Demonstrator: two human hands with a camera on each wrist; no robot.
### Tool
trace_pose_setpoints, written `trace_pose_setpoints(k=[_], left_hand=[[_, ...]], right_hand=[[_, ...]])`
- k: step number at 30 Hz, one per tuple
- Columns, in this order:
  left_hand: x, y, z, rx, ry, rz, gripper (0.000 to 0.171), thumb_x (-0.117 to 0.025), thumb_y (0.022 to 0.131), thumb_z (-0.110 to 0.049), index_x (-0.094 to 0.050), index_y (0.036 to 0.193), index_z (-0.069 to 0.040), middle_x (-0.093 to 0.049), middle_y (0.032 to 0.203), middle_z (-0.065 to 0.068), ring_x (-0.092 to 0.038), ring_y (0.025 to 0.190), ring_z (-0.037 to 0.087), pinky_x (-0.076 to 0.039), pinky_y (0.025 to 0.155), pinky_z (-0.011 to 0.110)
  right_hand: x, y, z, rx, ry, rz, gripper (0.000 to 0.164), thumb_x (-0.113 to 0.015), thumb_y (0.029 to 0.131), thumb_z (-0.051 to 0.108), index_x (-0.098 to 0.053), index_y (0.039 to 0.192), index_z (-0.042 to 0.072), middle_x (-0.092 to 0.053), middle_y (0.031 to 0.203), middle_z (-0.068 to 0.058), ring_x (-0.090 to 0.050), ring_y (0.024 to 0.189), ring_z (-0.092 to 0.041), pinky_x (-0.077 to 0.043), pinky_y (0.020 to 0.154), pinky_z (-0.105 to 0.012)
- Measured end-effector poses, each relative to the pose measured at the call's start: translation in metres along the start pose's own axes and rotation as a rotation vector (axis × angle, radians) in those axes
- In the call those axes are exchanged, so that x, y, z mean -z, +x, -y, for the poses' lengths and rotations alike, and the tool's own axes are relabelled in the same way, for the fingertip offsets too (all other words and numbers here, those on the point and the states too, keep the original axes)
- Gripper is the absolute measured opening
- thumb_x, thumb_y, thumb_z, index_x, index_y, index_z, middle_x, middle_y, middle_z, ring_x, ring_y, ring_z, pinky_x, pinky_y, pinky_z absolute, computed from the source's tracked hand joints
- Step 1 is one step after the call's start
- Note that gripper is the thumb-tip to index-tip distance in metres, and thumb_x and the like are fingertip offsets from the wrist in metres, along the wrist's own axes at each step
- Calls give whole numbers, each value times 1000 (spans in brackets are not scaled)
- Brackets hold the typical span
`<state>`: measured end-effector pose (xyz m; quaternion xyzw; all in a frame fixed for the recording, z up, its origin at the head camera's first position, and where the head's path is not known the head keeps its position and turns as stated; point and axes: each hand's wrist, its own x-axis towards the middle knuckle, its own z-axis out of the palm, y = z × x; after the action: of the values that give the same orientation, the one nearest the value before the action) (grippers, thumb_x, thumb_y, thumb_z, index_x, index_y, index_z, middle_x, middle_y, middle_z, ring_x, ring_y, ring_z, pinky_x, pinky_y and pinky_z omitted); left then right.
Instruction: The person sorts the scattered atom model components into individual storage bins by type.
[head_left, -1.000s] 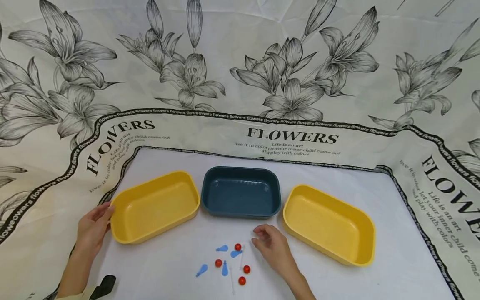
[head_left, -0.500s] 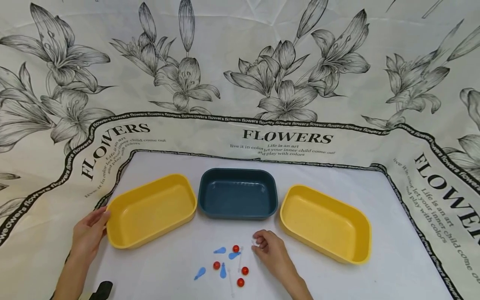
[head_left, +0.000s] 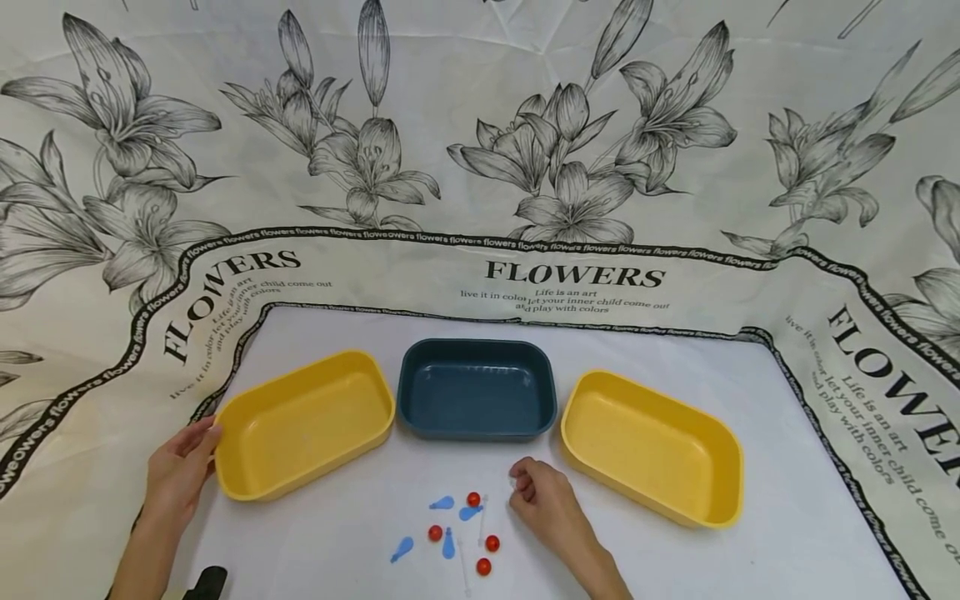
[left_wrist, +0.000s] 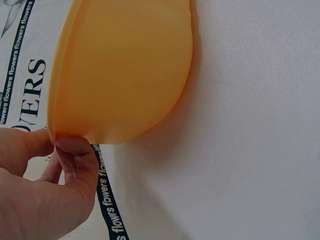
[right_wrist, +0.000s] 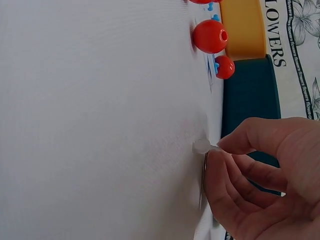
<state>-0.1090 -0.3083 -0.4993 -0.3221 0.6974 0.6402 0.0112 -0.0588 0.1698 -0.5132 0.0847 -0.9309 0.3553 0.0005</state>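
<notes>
My left hand (head_left: 178,468) pinches the rim of the left yellow bin (head_left: 300,433) at its outer corner. In the left wrist view, thumb and fingers of that hand (left_wrist: 55,185) meet at the edge of the bin (left_wrist: 122,65). On the white table, my right hand (head_left: 551,504) is in front of the gap between the dark blue bin (head_left: 477,392) and the right yellow bin (head_left: 656,446). Its thumb and forefinger pinch a small translucent piece (right_wrist: 201,146) with a rounded end, seen in the right wrist view; the rest of it is hidden by the fingers.
Left of my right hand lie several red beads (head_left: 492,543), one showing a hole in the right wrist view. Small blue bulb-shaped pieces (head_left: 402,549) and thin clear sticks (head_left: 463,568) lie among them. A flower-printed cloth (head_left: 577,275) surrounds the table behind the bins.
My right thumb and fingers, apart a second ago, have come together on the small translucent piece. The left hand stays at the bin's rim. The head view has shifted slightly.
</notes>
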Motion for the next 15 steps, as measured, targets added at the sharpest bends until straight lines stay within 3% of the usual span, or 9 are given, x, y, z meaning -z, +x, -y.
trace_pose_setpoints(k=[4,8,13,15], left_hand=[[4,8,10,-37,-26,11,58,-66,85,-43,-50,136,-22,-53,103,-12,-55,84,2,-51,67,15],[5,8,11,-55,-62,27,56,-68,84,-42,-52,134,-20,-54,101,-12,-57,82,1,-52,67,16],[1,-1,3,-35,-50,23,59,-64,88,-39,-47,138,-15,-50,105,-8,-55,82,1,-51,67,15],[3,5,7,-46,-56,25,60,-66,86,-39,-47,138,-15,-51,105,-8,-56,82,1,-51,67,16]], right_hand=[[1,1,-1,25,24,-42,18,-68,74,-3,-63,87,9,-55,72,5,-52,63,-8,-47,58,-18],[3,5,-2,38,61,-54,18,-69,74,-2,-62,85,10,-55,71,6,-52,62,-6,-47,58,-18],[6,9,2,13,113,4,16,-68,78,-1,-63,89,8,-56,73,7,-53,66,-7,-49,60,-19],[8,11,4,4,137,37,15,-68,80,-1,-63,91,7,-57,76,5,-55,69,-8,-50,63,-20]])
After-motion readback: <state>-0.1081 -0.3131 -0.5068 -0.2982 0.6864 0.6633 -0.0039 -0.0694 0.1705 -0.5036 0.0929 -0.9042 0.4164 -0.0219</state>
